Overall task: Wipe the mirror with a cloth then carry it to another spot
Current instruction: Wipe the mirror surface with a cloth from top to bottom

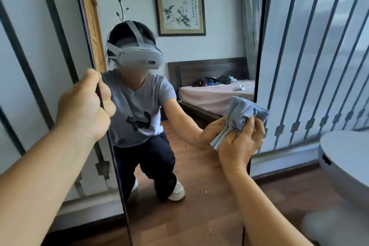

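Wiping a tall mirror [199, 90] with a bunched blue cloth [242, 116] while steadying its frame.

The left hand [83, 106] wraps its fingers [105, 94] closed around the mirror's dark left edge. The right hand [239, 144] has its fingers [257, 126] clenched on the cloth, pressed to the glass near the right edge. The mirror stands upright on the wooden floor [289, 195] before a barred wall; in it show a crouching person, a bed [215, 96] and a framed painting [179, 8].

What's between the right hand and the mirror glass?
In the head view, a bunched blue cloth sits between the right hand and the mirror, pressed near its right edge. The left hand holds the left edge.
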A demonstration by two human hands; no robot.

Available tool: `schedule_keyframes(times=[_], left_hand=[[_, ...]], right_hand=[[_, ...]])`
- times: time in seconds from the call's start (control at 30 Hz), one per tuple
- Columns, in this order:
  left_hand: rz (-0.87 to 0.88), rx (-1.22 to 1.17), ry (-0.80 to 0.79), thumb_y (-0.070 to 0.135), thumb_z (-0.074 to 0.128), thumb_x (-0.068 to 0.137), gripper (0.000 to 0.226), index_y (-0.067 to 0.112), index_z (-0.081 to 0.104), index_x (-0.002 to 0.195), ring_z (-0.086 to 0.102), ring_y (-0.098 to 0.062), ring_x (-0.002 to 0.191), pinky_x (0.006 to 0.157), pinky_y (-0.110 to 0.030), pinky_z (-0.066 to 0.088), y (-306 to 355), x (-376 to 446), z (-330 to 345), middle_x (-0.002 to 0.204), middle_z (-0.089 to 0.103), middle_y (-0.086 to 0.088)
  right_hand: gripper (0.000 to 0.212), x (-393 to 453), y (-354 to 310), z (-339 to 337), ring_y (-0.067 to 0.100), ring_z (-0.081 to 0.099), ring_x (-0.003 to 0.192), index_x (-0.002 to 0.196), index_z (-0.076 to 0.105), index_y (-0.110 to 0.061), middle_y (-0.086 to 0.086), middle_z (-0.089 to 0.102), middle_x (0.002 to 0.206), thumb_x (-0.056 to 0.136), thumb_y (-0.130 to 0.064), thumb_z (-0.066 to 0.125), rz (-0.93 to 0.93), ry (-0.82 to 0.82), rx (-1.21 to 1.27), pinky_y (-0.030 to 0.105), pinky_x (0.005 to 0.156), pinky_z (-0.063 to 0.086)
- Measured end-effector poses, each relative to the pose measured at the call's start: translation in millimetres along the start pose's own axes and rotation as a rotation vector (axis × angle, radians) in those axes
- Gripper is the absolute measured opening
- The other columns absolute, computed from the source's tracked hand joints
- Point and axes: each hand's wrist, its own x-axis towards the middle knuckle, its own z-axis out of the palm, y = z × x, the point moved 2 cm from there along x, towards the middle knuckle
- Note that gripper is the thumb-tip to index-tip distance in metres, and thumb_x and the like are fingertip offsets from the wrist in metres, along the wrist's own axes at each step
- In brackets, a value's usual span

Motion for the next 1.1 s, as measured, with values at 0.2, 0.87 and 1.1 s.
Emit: schedule_keyframes(times=[0.2, 0.87, 1.1], left_hand=[[-0.017, 0.023, -0.055, 0.032, 0.048, 0.090, 0.029, 0.024, 0.052, 0.062, 0.030, -0.010, 0.052, 0.049, -0.026, 0.017, -4.7, -15.2, -8.6, 0.061, 0.041, 0.005], [-0.161, 0.153, 0.043, 0.037, 0.046, 0.094, 0.038, 0.010, 0.062, 0.115, 0.069, -0.020, 0.089, 0.076, -0.034, 0.055, -73.6, -71.6, -62.7, 0.108, 0.069, -0.010], [-0.130, 0.140, 0.066, 0.032, 0.041, 0.097, 0.027, 0.019, 0.064, 0.097, 0.065, -0.010, 0.089, 0.071, -0.022, 0.047, -72.3, -75.2, -57.8, 0.095, 0.070, 0.001]], right_hand=[[0.059, 2.5, -5.2, 2.0, 0.024, 0.031, 0.119, 0.135, 0.045, -0.019, 0.006, 0.037, 0.138, 0.077, -0.013, 0.033, -0.022, -0.016, 0.006, 0.017, 0.102, 0.016], [0.049, -163.9, -34.0, 44.5, 0.021, 0.046, 0.102, 0.121, 0.054, -0.030, -0.007, 0.040, 0.127, 0.078, -0.008, 0.062, -0.864, -0.514, 0.063, 0.035, 0.088, 0.041], [0.043, -76.3, 6.6, 13.7, 0.020, 0.033, 0.111, 0.125, 0.052, -0.010, 0.011, 0.037, 0.130, 0.084, -0.015, 0.044, -0.348, -0.210, 0.055, 0.006, 0.100, 0.018]])
